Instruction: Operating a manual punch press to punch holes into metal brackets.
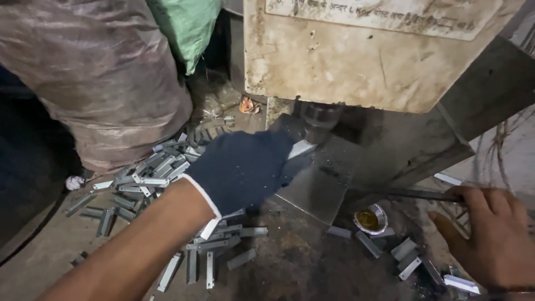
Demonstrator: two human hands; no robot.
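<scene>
2 hands are working at a grimy press. The left hand (242, 170), wearing a dark blue glove with a white cuff, is reaching across the steel base plate (317, 184) and its grip is pinching a small flat metal strip (301, 148), pressing it together between gloved fingertips. That strip is lying at the back of the plate, its far end sitting right beneath the round punch head (320, 118) that is hanging from the worn beige machine housing (368, 50).

The right hand (490, 237) is bare and is resting at the lower right. Its thumb and fingers are closing around a thin dark metal rod (418, 194), which is running leftward from the hand toward the machine's base.

Dozens of similar grey metal strips (150, 178) are lying in a loose heap on the dirty surface (301, 262) to the left of the gloved wrist, and more are scattered just under the forearm. A smaller cluster of strips (401, 251) is lying between the plate and the right hand. A small round tin of yellowish grease (370, 219) is sitting near the plate's front corner, just beside that cluster.

Behind the heap, a large brownish plastic sack (106, 78) is standing, with a green sack (186, 28) beside it. A crumpled orange scrap (247, 105) is lying at the foot of the housing.
</scene>
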